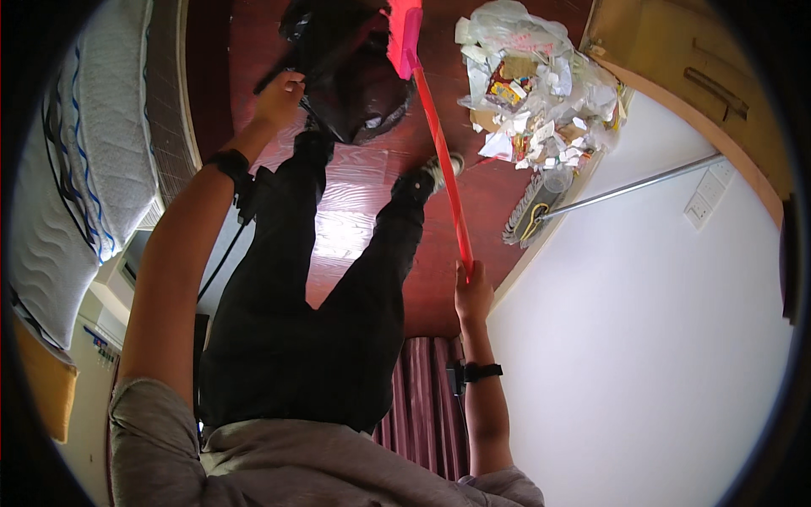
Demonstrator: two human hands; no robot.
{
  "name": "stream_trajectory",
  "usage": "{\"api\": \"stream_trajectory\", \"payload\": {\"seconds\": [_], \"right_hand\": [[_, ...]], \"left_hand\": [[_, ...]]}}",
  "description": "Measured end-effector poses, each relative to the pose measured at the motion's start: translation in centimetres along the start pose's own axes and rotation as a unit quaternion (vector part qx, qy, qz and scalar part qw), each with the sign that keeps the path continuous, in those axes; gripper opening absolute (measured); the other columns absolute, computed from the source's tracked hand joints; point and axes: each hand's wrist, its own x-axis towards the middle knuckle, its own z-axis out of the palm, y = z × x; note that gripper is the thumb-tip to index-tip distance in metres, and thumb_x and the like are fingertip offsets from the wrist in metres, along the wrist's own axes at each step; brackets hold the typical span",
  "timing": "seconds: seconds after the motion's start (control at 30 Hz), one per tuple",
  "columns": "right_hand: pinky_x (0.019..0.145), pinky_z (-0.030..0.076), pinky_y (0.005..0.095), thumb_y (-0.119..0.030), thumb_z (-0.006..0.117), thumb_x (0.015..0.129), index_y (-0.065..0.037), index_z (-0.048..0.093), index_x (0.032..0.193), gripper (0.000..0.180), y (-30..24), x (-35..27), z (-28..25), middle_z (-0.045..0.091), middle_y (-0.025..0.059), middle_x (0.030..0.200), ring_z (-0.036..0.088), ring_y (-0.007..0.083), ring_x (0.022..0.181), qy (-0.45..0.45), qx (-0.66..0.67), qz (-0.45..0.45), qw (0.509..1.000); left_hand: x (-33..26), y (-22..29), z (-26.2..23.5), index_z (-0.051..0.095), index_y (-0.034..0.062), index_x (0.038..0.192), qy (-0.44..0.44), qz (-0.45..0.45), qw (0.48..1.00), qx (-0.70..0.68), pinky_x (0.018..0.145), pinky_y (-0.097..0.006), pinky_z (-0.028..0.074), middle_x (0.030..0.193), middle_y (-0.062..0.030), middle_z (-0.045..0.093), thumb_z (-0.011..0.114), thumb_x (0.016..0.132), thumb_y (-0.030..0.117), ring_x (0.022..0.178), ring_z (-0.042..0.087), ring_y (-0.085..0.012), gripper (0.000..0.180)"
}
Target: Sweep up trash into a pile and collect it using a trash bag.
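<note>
The red broom (443, 152) slants over the dark red floor (435, 253); at its near end we see the right hand (473, 291) closed around the handle. Farther off, by the floor's right edge, lies a grey mop (522, 211). Beyond, toward the floor's left edge, the left hand (281, 97) has its fingers curled nearly closed at the side of a black plastic bag (363, 89); we cannot tell how firmly it grips. Near the floor's right edge sits a heap of paper scraps and clear plastic (549, 118). We judge the litter gathered together, though it still needs clearing away; the black bag's contents stay hidden from us.
</note>
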Motion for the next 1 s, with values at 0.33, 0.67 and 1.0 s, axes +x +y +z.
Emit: {"api": "stream_trajectory", "payload": {"seconds": [0.33,0.67,1.0], "right_hand": [[0.058,0.045,0.0522,-0.038,0.055,0.088,-0.008,0.048,0.088,0.03,13.5,1.6,-1.7,0.061,0.021,0.071,0.059,0.0435,0.068,-0.043,0.103,-0.048,0.993],[0.058,0.045,0.0527,-0.04,0.052,0.089,-0.008,0.05,0.09,0.032,19.4,3.4,-6.3,0.062,0.0204,0.072,0.06,0.0427,0.068,-0.032,0.014,-0.065,0.997],[0.06,0.047,0.0516,-0.041,0.051,0.089,-0.009,0.052,0.096,0.033,12.2,8.7,-6.1,0.063,0.0201,0.074,0.061,0.0411,0.069,-0.006,0.042,-0.049,0.998]], "left_hand": [[-2.7,3.9,8.8,0.061,0.0125,0.105,0.014,-0.023,0.987,0.158,0.079,-0.038,0.049,0.094,-0.0134,0.067,0.057,0.083,0.024,0.091,0.064,-0.0303,0.025],[-5.6,11.7,16.6,0.062,0.0153,0.104,-0.072,-0.144,0.955,0.249,0.09,-0.045,0.044,0.109,-0.0147,0.063,0.05,0.08,0.021,0.107,0.057,-0.0343,0.027],[-0.5,12.3,16.2,0.063,0.0169,0.103,0.076,-0.133,0.961,0.23,0.088,-0.046,0.041,0.108,-0.0042,0.066,0.056,0.081,0.029,0.102,0.06,-0.0275,0.026]]}}
